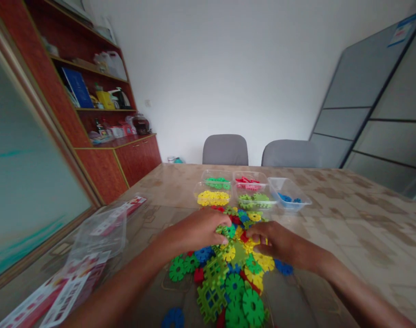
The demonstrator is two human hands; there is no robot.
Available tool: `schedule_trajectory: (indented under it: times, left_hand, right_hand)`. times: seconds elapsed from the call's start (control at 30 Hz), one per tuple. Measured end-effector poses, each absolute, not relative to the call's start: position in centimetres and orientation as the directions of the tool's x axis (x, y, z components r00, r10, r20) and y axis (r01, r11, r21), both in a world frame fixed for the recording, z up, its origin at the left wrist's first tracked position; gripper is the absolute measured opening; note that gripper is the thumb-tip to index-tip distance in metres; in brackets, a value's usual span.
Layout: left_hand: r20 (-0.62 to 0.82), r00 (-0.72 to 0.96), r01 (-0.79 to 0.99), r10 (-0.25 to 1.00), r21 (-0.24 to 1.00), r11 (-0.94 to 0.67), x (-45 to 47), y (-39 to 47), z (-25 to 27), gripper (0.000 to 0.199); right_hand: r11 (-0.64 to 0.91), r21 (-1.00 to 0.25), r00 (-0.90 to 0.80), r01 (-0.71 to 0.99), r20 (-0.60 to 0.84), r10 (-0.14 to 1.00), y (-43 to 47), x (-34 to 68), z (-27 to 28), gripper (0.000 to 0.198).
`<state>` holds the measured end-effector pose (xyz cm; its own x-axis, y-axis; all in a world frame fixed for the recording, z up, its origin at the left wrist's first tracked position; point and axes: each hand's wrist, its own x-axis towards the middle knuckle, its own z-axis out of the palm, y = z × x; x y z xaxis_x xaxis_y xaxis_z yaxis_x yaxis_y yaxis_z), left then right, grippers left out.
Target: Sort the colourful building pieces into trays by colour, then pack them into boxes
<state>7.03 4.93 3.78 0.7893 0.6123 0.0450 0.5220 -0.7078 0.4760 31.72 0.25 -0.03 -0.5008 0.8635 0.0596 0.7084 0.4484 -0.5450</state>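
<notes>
My left hand (208, 228) reaches over a heap of plastic snap-together pieces, its thumb and fingers closed on a light green waffle piece (223, 231). On the heap's right side my right hand (278, 240) has its fingers bent and apart. Its fingertips are by a red piece (244, 236) and a few yellow discs (263, 261); no held piece shows in it. The heap mixes green notched discs (235, 286), light green waffle pieces (212, 298), blue discs (203, 255) and red pieces. The fingers hide part of the heap.
Behind the heap, clear trays hold sorted pieces: green (218, 183), red (248, 183), yellow (213, 198), light green (256, 200) and blue (290, 198). A clear plastic lid (100, 234) and printed cards (69, 291) lie at left. Two grey chairs (225, 150) stand beyond the table.
</notes>
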Motion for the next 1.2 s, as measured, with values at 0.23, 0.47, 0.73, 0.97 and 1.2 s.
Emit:
schedule_trajectory:
  times: [0.23, 0.47, 0.73, 0.97, 1.2]
  left_hand:
    - [-0.031, 0.771, 0.578, 0.636, 0.454, -0.678, 1.8, 3.8, 1.7, 0.028]
    - [0.155, 0.662, 0.594, 0.734, 0.489, -0.639, 2.9, 4.9, -0.8, 0.035]
    - [0.195, 0.635, 0.539, 0.748, 0.582, -0.609, 4.3, 5.2, -3.3, 0.045]
    - [0.129, 0.651, 0.383, 0.748, 0.795, -0.47, 5.1, 4.8, -3.6, 0.049]
    - [0.105, 0.657, 0.443, 0.747, 0.748, -0.495, 2.9, 6.2, -2.3, 0.03]
  right_hand:
    - [0.595, -0.515, -0.612, 0.617, 0.161, 0.774, -1.9, 28.1, -0.8, 0.049]
    - [0.65, -0.447, -0.655, 0.614, 0.172, 0.736, -2.6, 25.3, -1.6, 0.029]
    - [0.59, -0.582, -0.514, 0.56, 0.315, 0.798, -0.8, 26.8, -0.8, 0.015]
    - [0.496, -0.598, -0.205, 0.63, 0.488, 0.848, 0.6, 28.1, -1.2, 0.013]
    - [0.659, -0.372, -0.54, 0.653, 0.382, 0.75, 0.3, 27.6, -2.5, 0.016]
